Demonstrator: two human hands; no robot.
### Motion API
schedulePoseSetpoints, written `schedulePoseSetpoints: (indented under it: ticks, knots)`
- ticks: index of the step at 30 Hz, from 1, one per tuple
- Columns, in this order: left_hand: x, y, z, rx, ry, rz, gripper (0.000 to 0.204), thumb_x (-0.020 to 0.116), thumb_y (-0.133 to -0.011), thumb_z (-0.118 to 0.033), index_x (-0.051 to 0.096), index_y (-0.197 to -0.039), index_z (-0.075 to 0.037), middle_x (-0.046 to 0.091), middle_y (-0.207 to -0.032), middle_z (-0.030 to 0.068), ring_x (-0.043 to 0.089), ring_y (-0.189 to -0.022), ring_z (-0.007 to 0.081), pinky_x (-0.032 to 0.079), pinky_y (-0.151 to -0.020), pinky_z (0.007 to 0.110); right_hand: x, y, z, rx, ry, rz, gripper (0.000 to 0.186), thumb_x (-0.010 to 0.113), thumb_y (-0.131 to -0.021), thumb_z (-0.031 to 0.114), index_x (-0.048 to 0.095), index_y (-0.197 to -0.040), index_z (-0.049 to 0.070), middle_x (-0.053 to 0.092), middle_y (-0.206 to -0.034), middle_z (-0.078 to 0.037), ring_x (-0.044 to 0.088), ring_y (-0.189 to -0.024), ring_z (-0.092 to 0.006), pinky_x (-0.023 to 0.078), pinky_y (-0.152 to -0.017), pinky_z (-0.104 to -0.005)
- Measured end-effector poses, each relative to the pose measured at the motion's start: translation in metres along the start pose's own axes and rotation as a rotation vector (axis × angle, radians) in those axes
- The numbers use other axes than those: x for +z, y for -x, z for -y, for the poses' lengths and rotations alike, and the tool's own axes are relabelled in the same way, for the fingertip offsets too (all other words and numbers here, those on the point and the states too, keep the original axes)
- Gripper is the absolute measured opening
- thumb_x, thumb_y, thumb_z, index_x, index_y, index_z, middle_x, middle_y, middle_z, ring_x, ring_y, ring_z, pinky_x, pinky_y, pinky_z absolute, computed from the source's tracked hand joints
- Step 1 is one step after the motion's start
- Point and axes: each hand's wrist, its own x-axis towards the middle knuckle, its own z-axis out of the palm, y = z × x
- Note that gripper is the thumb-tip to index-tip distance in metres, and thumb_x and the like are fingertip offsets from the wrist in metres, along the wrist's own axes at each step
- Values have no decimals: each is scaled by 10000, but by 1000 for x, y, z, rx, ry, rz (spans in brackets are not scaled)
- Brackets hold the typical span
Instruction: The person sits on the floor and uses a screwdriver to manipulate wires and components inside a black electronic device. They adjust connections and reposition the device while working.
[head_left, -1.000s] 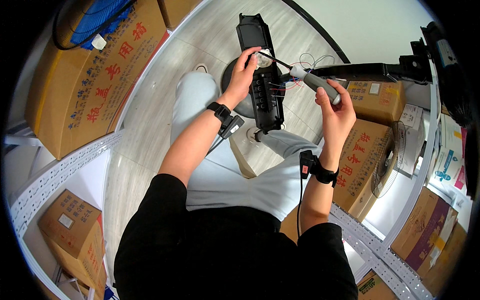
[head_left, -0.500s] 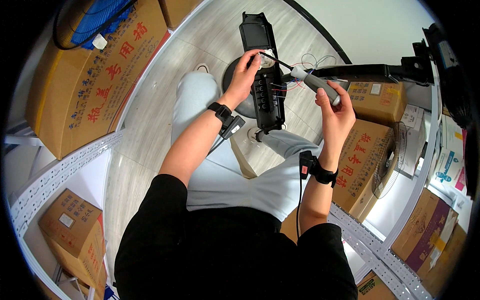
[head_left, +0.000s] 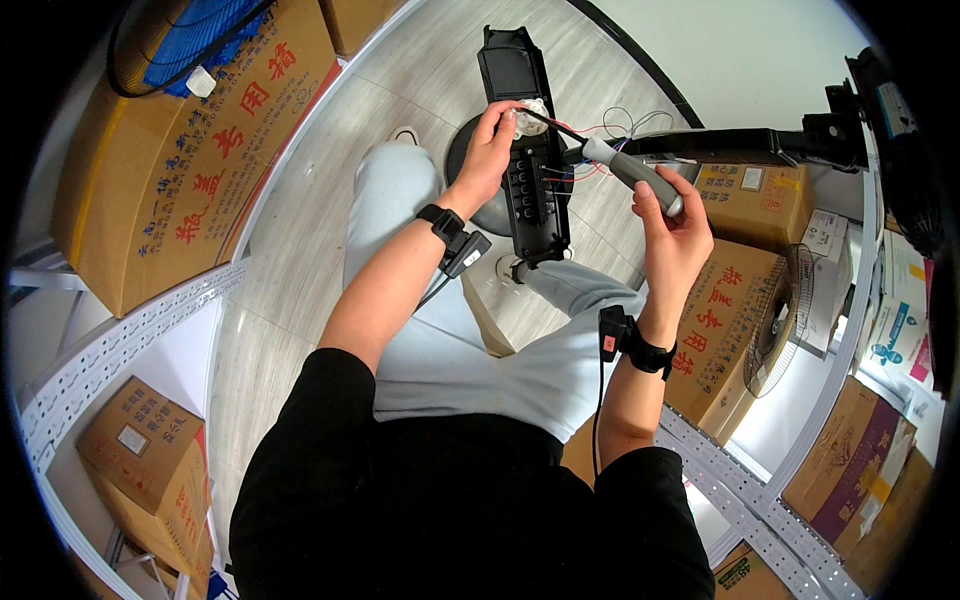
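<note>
My right hand [head_left: 675,225] is closed round the grey handle of a screwdriver [head_left: 630,168]. Its dark shaft slants up and left to a whitish round part [head_left: 533,115] on a long black housing [head_left: 533,205]. Beside that tip, the fingers of my left hand [head_left: 487,155] are pinched together; what lies between them is too small to make out. Thin red and pale wires [head_left: 610,130] run out from the housing's right side. The housing lies over a dark round base or seat [head_left: 485,212], partly hidden beneath it.
A black arm or post [head_left: 720,147] reaches in from the right, close to the wires. Cardboard boxes [head_left: 200,160] stand on metal shelving [head_left: 120,330] at the left. More cartons [head_left: 715,330] and a wire fan guard [head_left: 785,320] are at the right. Strapped wrist devices [head_left: 465,250] trail cables.
The screwdriver's handle has shifted slightly up and left, and the fingers of my right hand have moved a little on it. My left hand stays almost in place.
</note>
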Motion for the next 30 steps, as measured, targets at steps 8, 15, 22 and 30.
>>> schedulePoseSetpoints:
  ticks: [8,15,22,30]
  knots:
    - [2,1,-4,-18,-11,-2,204,442,-1043,-202,574,-1133,-75,550,-1008,-18,451,-904,65,379,-810,214,2,0,2,-7,15,-1,309,784,-819,165,683,-1088,52,669,-851,-32,554,-685,-36,460,-597,-183]
    - [-1,1,-3,-46,-42,27,204,431,-1045,-186,583,-1127,-79,547,-1012,-20,441,-901,61,368,-816,216,-1,-2,12,-62,135,49,314,786,-805,148,681,-1086,56,692,-910,-66,602,-746,-89,501,-647,-227]
    - [-2,0,0,-11,-96,73,197,429,-1044,-171,584,-1132,-86,560,-1049,-25,461,-970,67,364,-883,223,-6,-10,37,-516,335,204,272,745,-770,27,677,-1029,74,683,-1080,-103,657,-929,-265,527,-788,-323]
    - [0,0,-3,-35,-59,89,199,419,-1043,-160,585,-1128,-89,564,-1044,-27,470,-967,61,371,-881,225,-7,-13,39,-614,401,277,274,753,-768,47,667,-1027,68,682,-1076,-101,661,-904,-269,528,-746,-322]
